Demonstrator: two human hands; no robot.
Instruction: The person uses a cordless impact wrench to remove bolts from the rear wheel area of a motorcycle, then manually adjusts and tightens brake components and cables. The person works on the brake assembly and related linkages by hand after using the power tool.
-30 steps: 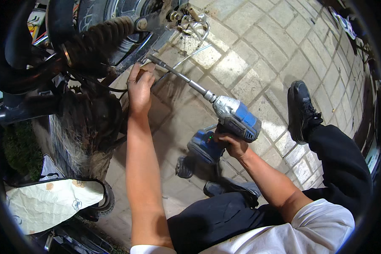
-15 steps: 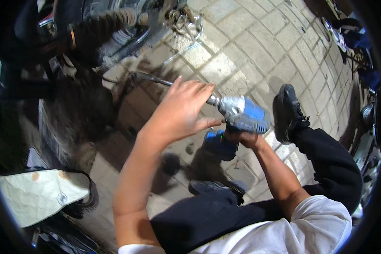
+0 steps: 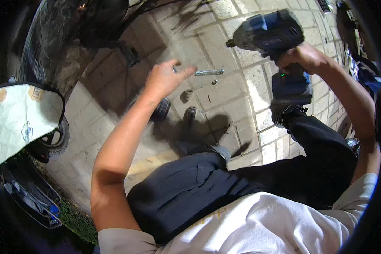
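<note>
In my right hand (image 3: pixel 306 59), raised at the upper right, is a dark cordless impact wrench (image 3: pixel 268 31). Its bare drive tip points left, and a small green light shows by the battery. My left hand (image 3: pixel 165 78) is over the paving, its fingertips slightly smeared. A silver threaded bolt (image 3: pixel 210 73) sticks out to the right from between them; its near end is hidden by the fingers. Below it a dark metal socket (image 3: pixel 190 114) lies on the paving, with a small ring-like metal piece (image 3: pixel 214 82) and a shorter cylindrical piece (image 3: pixel 188 94) close by.
A vehicle's dark wheel and bodywork (image 3: pixel 63 38) fill the upper left. A pale printed cover (image 3: pixel 23 112) hangs at the left above a small wheel (image 3: pixel 57 139). My shoe (image 3: pixel 281 114) rests on the paving bricks (image 3: pixel 237 106) under the wrench.
The wrench has moved up and right in my right hand, and its tip is now bare. My left hand has come away from its front end. My view has shifted.
</note>
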